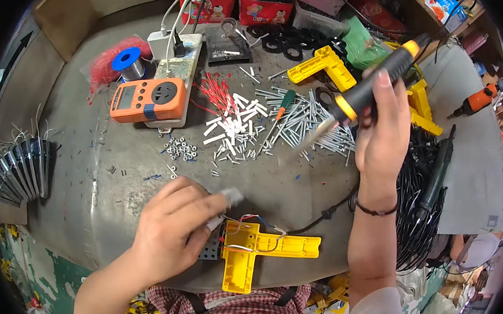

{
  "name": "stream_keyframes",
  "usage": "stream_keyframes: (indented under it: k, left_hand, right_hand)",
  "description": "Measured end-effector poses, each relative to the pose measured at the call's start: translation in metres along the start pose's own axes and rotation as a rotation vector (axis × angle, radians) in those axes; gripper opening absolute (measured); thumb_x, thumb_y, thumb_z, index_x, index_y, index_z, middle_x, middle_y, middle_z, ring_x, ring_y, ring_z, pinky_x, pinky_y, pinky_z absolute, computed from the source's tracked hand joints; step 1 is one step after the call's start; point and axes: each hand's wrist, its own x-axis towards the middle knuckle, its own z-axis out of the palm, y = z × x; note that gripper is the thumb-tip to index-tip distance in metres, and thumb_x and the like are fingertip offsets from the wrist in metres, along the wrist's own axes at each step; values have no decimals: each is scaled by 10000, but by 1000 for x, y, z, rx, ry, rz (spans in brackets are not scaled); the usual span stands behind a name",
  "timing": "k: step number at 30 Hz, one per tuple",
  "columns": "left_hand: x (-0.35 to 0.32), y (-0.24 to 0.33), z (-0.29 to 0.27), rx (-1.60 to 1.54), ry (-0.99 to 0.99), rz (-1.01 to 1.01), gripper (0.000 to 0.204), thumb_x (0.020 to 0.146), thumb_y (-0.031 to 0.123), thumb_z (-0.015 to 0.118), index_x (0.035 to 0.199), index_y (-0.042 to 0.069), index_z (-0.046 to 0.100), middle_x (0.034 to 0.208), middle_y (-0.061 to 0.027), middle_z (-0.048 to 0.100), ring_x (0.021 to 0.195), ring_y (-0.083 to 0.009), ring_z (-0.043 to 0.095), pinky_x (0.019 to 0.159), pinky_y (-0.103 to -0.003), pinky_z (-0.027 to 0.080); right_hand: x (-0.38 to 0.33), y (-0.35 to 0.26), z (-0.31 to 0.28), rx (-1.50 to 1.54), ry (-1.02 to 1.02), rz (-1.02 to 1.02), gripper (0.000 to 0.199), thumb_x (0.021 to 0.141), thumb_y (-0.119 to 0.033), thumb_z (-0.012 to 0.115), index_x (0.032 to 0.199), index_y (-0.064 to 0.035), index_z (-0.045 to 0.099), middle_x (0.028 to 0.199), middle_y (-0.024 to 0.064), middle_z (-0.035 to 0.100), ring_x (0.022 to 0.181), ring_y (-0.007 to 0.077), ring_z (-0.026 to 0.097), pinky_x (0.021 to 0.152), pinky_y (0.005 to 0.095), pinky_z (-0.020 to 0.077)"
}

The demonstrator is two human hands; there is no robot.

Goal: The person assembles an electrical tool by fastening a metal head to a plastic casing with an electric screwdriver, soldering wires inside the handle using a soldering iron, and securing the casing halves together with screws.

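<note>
My right hand [384, 126], raised at the right, is closed around the black and yellow handle of a soldering iron [362, 98]. Its metal end points down and left, blurred by motion. Below my left hand [177, 225] and to its right lies an open yellow T-shaped plastic housing [240, 273] with thin red, white and blue wires in it. A black cable [327, 213] runs from the housing to the right. My left fingers are bent together by its upper left corner; something greyish and blurred shows at a fingertip. Part of a dark perforated plate [210, 249] shows under that hand.
An orange meter [148, 100], a solder spool [129, 65] and a power strip [183, 74] stand at the back left. Screws [311, 123], white sleeves [237, 120] and nuts [180, 149] lie mid-table. Black cables [412, 203] and a green-grey screwdriver [436, 172] are at right.
</note>
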Motion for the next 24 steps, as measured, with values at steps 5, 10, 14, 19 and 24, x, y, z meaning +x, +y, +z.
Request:
stream_keyframes:
  k: [5,10,14,19,24]
  left_hand:
    - [0,-8,6,17,-38,-50,535,639,-72,617,1140,14,448,815,-78,655,809,-204,604,749,-306,459]
    - [3,-7,6,19,-24,-74,531,646,-77,624,1143,9,456,809,-84,651,772,-178,623,716,-278,474]
    - [2,-10,6,13,-35,-90,540,644,-76,641,1144,8,455,805,-81,649,770,-179,625,703,-281,481]
    - [3,-10,9,60,-9,-31,548,647,-71,650,1150,14,450,814,-82,648,776,-196,628,693,-289,489]
    - [4,-10,10,54,-4,-22,553,647,-67,657,1151,20,446,839,-89,647,780,-208,631,691,-299,494]
  right_hand:
    - [-21,17,-2,296,10,302,281,896,-269,531,979,0,534,865,51,529,695,79,487,620,212,430]
    - [-23,16,7,224,-52,315,273,891,-269,541,996,-17,540,823,16,524,629,34,439,559,159,367]
    - [-22,20,11,186,-52,293,259,896,-262,537,989,-21,543,793,-12,517,570,-3,380,505,137,304]
    - [-22,18,10,209,-27,275,261,895,-258,541,988,-14,547,796,-11,514,573,-1,368,508,139,300]
    - [-22,18,13,209,-9,259,285,895,-259,540,1004,5,545,793,-8,503,575,5,367,516,141,305]
